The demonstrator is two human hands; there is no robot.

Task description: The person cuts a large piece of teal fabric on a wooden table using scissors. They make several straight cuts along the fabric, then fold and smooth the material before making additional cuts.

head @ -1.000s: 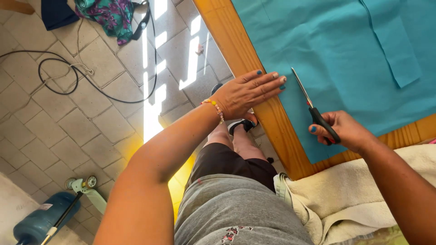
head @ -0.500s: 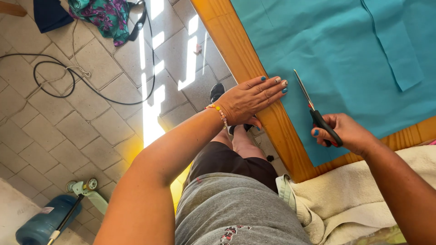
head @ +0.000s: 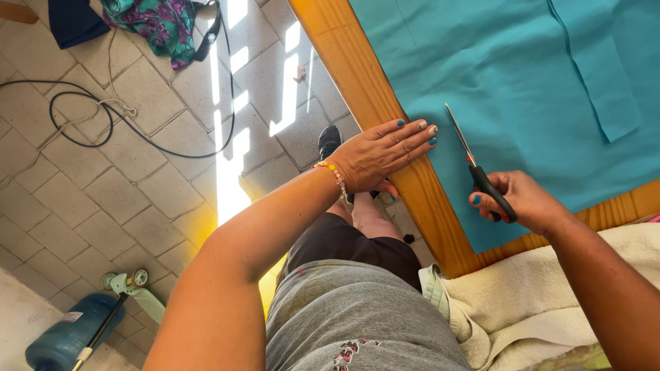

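1. My right hand (head: 526,203) is closed around the black handles of the scissors (head: 478,168); the blades point away from my fingers, lying on the teal fabric (head: 522,82).
2. Scissors' long axis runs roughly parallel to the wooden table edge (head: 385,117).
3. My left hand (head: 381,151) lies flat, fingers spread, pressing the fabric's edge just beside the blades; it holds nothing.
4. Right hand is nearer the cut line.
5. No packages or signs near my fingers; a blue cylinder (head: 65,340) stands far below-left on the tiled floor.

Right hand (head: 526,200) gripping black-handled scissors (head: 481,170) over teal fabric (head: 522,75); left hand (head: 381,150) pressing flat on wooden counter (head: 357,82) edge beside fabric.
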